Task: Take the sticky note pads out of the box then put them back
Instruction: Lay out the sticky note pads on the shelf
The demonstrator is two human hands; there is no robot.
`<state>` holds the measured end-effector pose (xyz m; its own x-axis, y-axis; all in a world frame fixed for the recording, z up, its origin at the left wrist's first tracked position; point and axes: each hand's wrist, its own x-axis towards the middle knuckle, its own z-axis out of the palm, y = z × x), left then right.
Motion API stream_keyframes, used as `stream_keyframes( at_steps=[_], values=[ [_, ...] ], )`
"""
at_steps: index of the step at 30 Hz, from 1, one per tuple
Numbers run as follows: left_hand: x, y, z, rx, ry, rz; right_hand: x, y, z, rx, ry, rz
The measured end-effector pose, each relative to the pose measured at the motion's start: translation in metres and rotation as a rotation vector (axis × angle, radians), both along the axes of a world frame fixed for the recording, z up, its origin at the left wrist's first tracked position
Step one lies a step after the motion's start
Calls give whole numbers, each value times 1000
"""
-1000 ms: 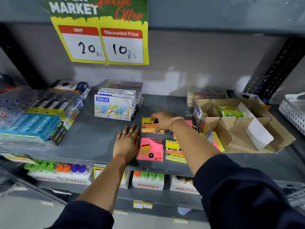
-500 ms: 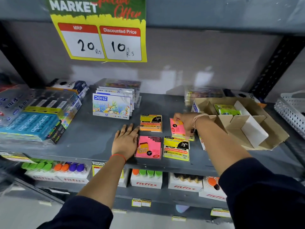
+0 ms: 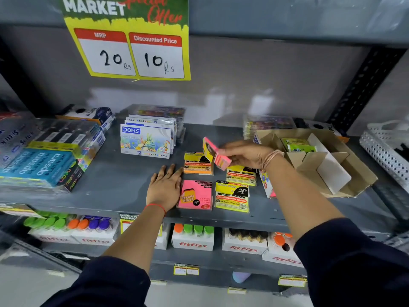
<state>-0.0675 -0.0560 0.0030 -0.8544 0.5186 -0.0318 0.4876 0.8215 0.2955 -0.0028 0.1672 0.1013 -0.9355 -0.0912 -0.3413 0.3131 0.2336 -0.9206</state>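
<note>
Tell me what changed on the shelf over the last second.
The right hand left the orange pad, moved right, took hold of a pink pad beside the cardboard box and lifted it off the shelf, tilted. A yellow pad now shows beneath. The left hand stayed flat by the pink pad in front.

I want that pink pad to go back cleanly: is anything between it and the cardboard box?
Only the right hand holding the pink pad itself lies that way. The cardboard box is open on top, though dividers split it and a green pack fills the back compartment.
</note>
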Motion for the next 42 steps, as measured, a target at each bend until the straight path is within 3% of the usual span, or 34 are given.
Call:
stream_keyframes(
  at_steps=[5,12,18,22,25,33,42],
  values=[
    [-1,-1,0,-1,-23,-4,7,-45,-8,564,129,182],
    [-3,-1,0,27,-40,-8,14,-80,-44,993,279,307],
    [-3,-1,-2,-5,-20,-8,15,-42,-17,900,200,206],
    [-3,0,-3,-13,-13,-8,8,9,-9,1259,-120,233],
    [-3,0,-3,-20,-11,-7,2,13,-19,1419,-182,335],
    [-3,0,-3,-30,-15,-6,-7,13,-28,1393,-110,252],
    [-4,0,-3,-22,-17,4,-17,12,-25,1236,-200,242]
  ],
)
